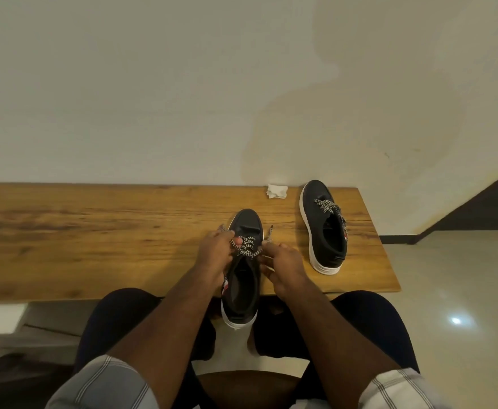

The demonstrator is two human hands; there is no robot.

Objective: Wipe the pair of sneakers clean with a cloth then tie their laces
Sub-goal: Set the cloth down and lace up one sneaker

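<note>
A black sneaker with a white sole [243, 290] lies at the near edge of the wooden bench [94, 237], its heel hanging over the edge toward me. Both hands grip its black-and-white laces [249, 249]: my left hand [216, 252] on the left side, my right hand [286, 265] on the right, one lace tip sticking up above it. The second black sneaker [325, 228] stands further right on the bench, its laces knotted over the tongue. A crumpled white cloth [277, 191] lies by the wall at the bench's back edge.
A pale wall rises straight behind the bench. The bench ends just right of the second sneaker, with tiled floor [448, 276] beyond and a dark stair edge [483, 208] at far right. My knees sit under the near edge.
</note>
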